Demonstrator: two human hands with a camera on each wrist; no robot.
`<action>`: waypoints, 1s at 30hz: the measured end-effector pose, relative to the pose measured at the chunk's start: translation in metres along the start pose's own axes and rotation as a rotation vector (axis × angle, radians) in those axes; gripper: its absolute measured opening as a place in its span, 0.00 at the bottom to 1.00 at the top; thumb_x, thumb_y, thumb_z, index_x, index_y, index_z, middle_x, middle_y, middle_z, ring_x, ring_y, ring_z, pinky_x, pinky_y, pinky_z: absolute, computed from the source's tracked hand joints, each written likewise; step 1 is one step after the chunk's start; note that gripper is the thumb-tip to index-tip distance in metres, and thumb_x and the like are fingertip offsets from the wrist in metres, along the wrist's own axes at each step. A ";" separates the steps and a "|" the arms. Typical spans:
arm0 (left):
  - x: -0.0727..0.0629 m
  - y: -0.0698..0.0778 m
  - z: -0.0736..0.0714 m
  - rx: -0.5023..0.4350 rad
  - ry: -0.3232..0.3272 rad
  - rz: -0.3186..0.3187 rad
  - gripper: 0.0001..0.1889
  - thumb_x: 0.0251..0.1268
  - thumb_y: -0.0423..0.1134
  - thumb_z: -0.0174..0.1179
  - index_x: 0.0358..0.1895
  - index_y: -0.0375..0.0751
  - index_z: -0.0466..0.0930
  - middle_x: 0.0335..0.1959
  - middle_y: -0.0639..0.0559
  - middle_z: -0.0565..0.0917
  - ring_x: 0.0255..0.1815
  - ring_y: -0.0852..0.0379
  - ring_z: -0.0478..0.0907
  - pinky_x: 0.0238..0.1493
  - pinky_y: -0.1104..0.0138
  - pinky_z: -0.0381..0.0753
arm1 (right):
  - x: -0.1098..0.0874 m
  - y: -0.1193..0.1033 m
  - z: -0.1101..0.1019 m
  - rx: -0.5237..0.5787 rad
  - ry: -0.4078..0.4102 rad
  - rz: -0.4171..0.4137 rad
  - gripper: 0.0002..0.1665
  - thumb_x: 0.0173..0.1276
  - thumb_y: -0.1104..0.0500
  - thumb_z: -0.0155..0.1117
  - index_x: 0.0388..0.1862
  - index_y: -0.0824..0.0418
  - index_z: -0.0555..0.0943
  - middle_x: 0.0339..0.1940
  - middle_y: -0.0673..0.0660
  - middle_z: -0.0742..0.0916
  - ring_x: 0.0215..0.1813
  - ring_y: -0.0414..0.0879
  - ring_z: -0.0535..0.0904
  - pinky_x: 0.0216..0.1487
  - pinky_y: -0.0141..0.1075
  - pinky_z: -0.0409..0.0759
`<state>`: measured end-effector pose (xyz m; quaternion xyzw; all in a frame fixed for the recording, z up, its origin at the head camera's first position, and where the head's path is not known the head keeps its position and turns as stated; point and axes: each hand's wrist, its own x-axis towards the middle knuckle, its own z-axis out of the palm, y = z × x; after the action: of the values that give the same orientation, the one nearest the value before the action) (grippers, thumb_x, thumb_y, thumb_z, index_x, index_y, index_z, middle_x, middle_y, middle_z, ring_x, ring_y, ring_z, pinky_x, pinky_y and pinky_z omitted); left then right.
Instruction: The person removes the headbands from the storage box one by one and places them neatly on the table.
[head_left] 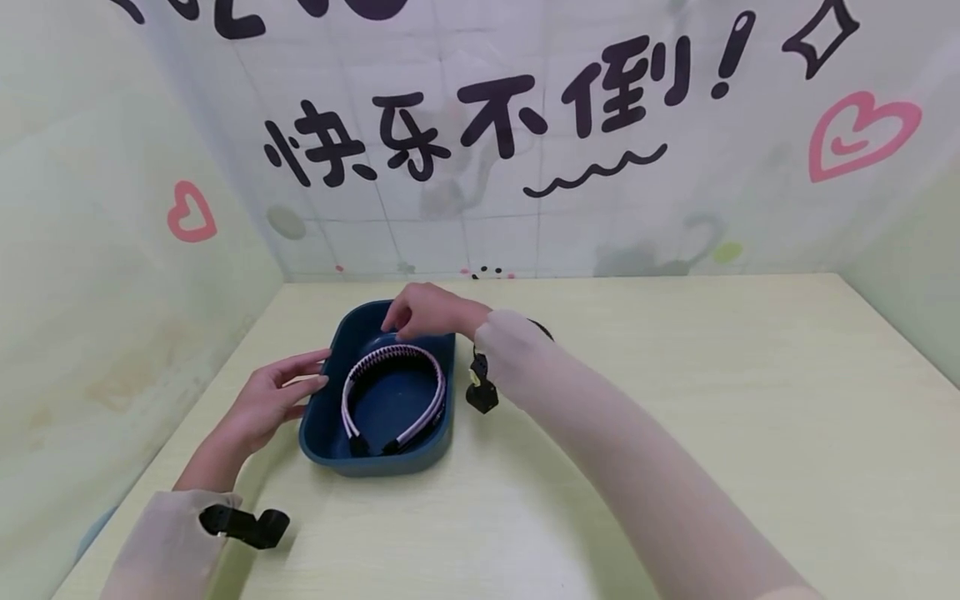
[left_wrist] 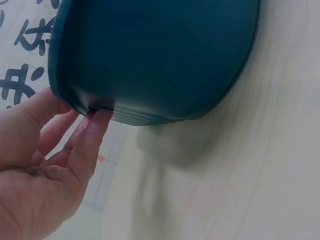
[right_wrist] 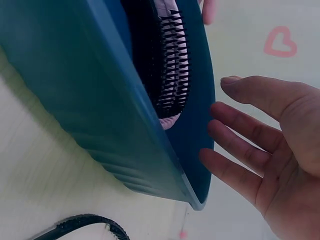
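A dark teal plastic bin stands on the table, left of the middle. Inside lies a pale pink-white headband with black comb teeth; its doubled strands leave unclear whether it is one or two. My left hand touches the bin's left side with fingertips, and in the left wrist view those fingers meet the wall near its edge. Over the far end of the bin hangs my right hand, fingers loosely bent. The right wrist view shows nothing between its thumb and fingers.
A black toothed headband lies on the table beside the bin, mostly hidden behind the right forearm in the head view. Small black cameras are strapped to both wrists. A printed cloth wall stands behind the table.
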<state>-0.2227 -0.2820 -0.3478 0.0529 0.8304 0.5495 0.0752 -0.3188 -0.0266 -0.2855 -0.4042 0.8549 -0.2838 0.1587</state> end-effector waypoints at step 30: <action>0.001 -0.001 -0.001 -0.014 -0.008 0.002 0.30 0.65 0.45 0.56 0.67 0.37 0.60 0.57 0.40 0.68 0.45 0.64 0.74 0.42 0.65 0.78 | 0.024 -0.016 0.014 -0.012 -0.105 0.109 0.15 0.61 0.66 0.63 0.48 0.62 0.82 0.49 0.54 0.82 0.46 0.42 0.76 0.37 0.29 0.75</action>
<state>-0.2239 -0.2829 -0.3486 0.0551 0.8262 0.5552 0.0783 -0.3169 -0.0588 -0.2876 -0.3725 0.8678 -0.2481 0.2159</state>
